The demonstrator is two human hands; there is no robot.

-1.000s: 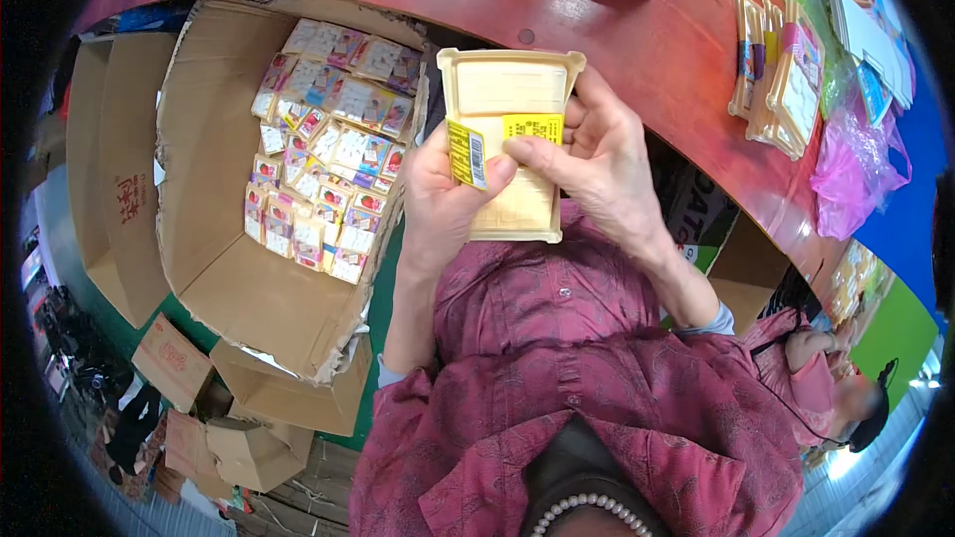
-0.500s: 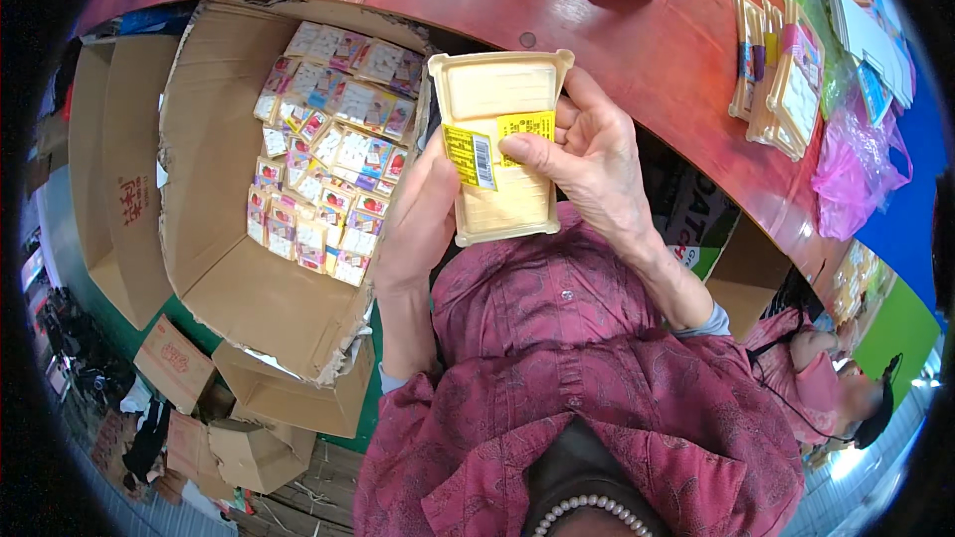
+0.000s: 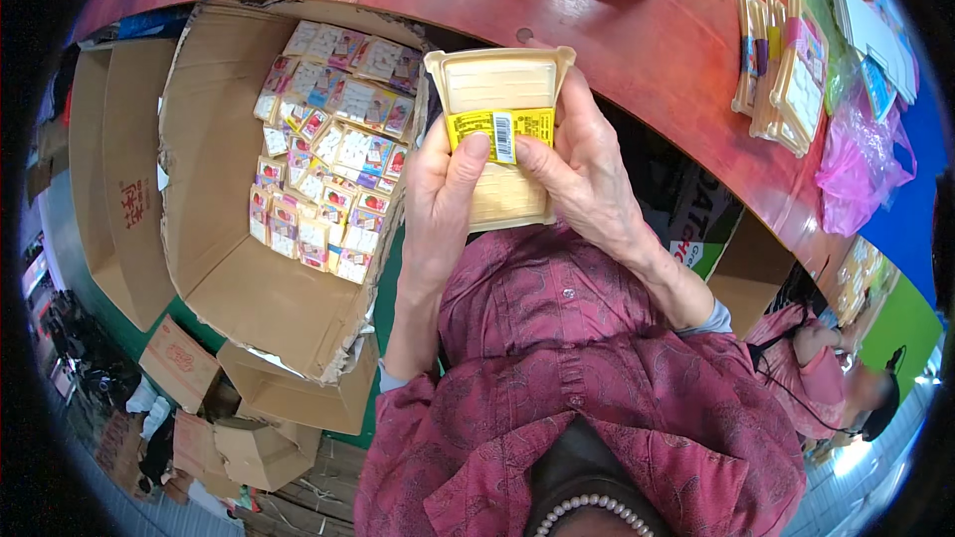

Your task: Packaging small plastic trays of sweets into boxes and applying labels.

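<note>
Between both hands, in front of my chest, is a shallow cream plastic tray (image 3: 497, 85), its ribbed underside facing me. A yellow paper band with a barcode (image 3: 532, 124) lies flat across its middle. My left hand (image 3: 445, 199) grips the tray's left side, with the thumb pressed on the band. On the right side my right hand (image 3: 589, 164) grips it too, its thumb beside the barcode. The fingers behind the tray are mostly hidden.
Left of my hands stands an open cardboard box (image 3: 269, 308) with several packed trays (image 3: 328, 154). The red table (image 3: 637, 50) curves across the far side, bearing a tray stack (image 3: 786, 75) and a pink plastic bag (image 3: 863, 164). Another person (image 3: 811, 368) is at the right.
The yellow band's loose left end now lies flat across the tray, overlapping the other end. My left thumb has moved onto it, and my right hand has shifted slightly.
</note>
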